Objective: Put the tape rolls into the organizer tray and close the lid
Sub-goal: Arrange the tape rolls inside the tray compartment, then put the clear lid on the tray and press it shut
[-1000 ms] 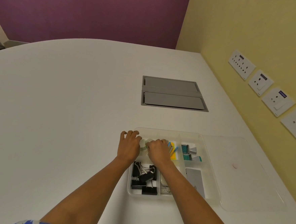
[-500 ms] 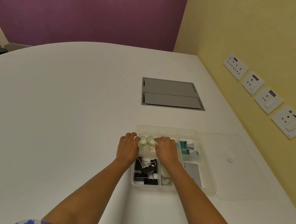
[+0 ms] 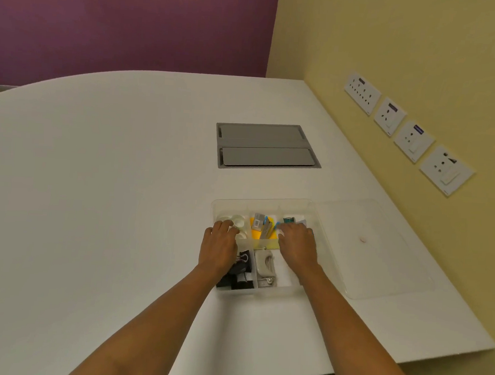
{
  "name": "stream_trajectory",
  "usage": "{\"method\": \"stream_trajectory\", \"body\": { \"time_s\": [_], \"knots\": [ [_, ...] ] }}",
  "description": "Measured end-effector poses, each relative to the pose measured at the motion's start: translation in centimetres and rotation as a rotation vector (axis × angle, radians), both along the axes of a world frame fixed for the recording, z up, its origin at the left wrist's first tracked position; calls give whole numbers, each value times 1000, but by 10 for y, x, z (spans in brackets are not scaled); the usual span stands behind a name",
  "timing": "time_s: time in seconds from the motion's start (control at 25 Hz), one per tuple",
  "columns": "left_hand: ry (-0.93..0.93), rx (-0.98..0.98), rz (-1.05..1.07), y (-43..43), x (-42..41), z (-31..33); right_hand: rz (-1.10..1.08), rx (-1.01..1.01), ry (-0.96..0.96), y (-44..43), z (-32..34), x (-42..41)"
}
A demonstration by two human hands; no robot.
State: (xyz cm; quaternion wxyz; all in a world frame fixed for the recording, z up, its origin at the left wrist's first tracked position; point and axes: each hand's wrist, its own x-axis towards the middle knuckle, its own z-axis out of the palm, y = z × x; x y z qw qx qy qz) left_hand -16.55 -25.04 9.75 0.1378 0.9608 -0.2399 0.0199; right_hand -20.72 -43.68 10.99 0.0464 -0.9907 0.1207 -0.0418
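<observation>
A clear organizer tray [image 3: 268, 201] sits on the white table near its right side. Several small white tape rolls [image 3: 237, 219] lie in the tray's far-left compartment. My left hand [image 3: 218, 248] lies palm down over the tray's left side, fingers slightly apart, fingertips touching the nearest roll. My right hand [image 3: 297, 246] hovers palm down over the right compartments and holds nothing; its fingers hide what lies beneath. The clear lid [image 3: 382, 255] lies flat, open, to the right of the tray.
The tray also holds black binder clips [image 3: 242, 264], yellow notes [image 3: 259, 235] and a white item [image 3: 264, 264]. A grey cable hatch [image 3: 265, 146] is set into the table beyond. Wall sockets [image 3: 405, 134] line the yellow wall at right. The table's edge [image 3: 404, 356] runs close at the front right.
My right hand has left the tape-roll compartment and moved right across the tray. My left hand stays at the rolls. The view has tilted so the tray appears lower.
</observation>
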Motion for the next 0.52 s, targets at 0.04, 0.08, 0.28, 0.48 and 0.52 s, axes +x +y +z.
{"method": "stream_trajectory", "body": {
  "time_s": [0.04,0.08,0.28,0.48,0.52],
  "knots": [
    [-3,-10,-12,-11,-1,1,-18,5,-13,-13,-1,-5],
    [-7,-21,-17,-23,0,2,-34,4,-16,-26,-3,-8],
    [-5,-94,10,-113,2,5,-92,36,-58,-113,-10,-23],
    [14,-222,78,-223,-23,0,-133,32,-27,-216,-17,-39],
    [14,-230,62,-242,-29,-2,-160,47,-5,-234,-18,-43]
  ]
}}
